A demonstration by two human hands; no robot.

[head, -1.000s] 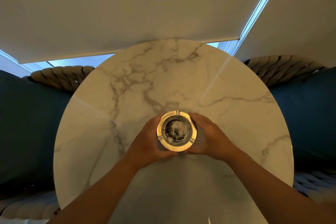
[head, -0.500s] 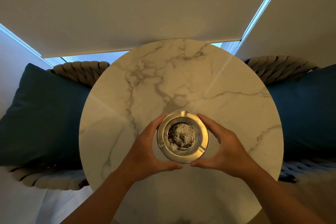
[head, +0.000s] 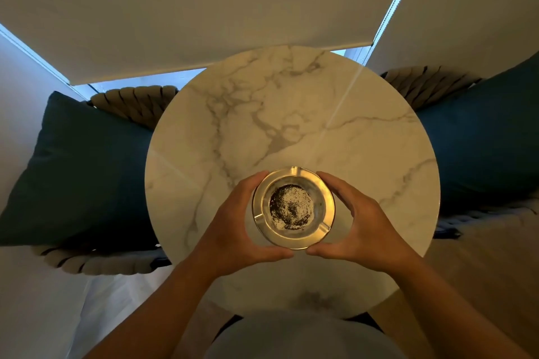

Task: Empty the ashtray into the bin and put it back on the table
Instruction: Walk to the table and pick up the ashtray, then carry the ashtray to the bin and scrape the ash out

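Note:
A round metal ashtray (head: 293, 208) with a gold-lit rim and dark ash in its bowl is held level above the round white marble table (head: 291, 114). My left hand (head: 233, 227) cups its left side, thumb under the near rim. My right hand (head: 361, 224) cups its right side the same way. Both hands grip the ashtray between fingers and thumbs. No bin is in view.
Dark teal cushions (head: 78, 172) lie on woven rope chairs (head: 134, 102) to the left and right (head: 490, 137) of the table. Drawn roller blinds (head: 204, 9) cover the windows behind. The pale floor (head: 38, 315) shows at lower left.
The ashtray has risen off the table toward the camera in both hands. The view has pulled back, so the table looks smaller and more of the chairs and floor shows.

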